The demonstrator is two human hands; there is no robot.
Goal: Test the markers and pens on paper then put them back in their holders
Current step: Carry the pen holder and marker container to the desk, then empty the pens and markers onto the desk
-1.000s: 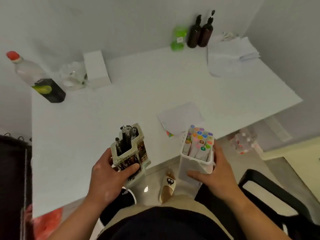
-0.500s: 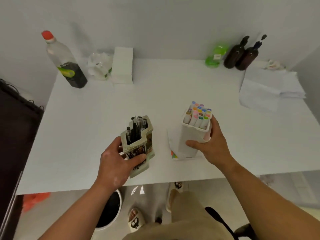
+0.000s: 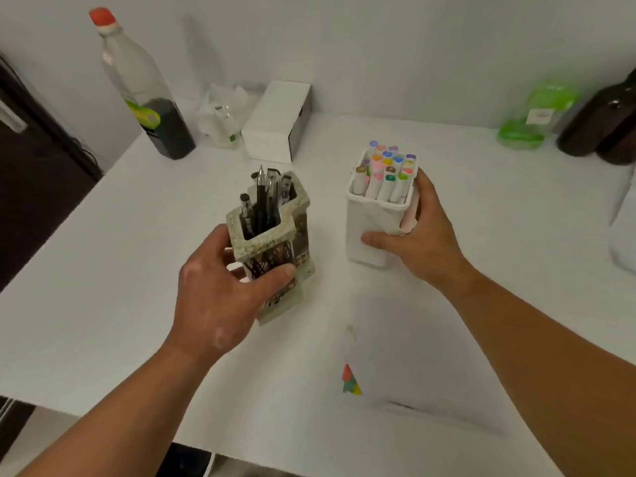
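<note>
Both holders had come in from the edge over the worktop (image 3: 120,270). The left hand (image 3: 220,297) kept its fingers clamped round the tilted pen holder (image 3: 275,235) at frame centre. The right hand (image 3: 423,242) gripped the marker holder (image 3: 368,222), centre right, beyond the paper (image 3: 395,356). Testing looked about to start.

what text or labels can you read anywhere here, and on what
Nothing here reads as text.
clear bottle: green and yellow label, too blurred.
green bottle: white label, too blurred.
pen holder: dark printed pattern, no legible words.
marker holder: plain white, no text shows.
</note>
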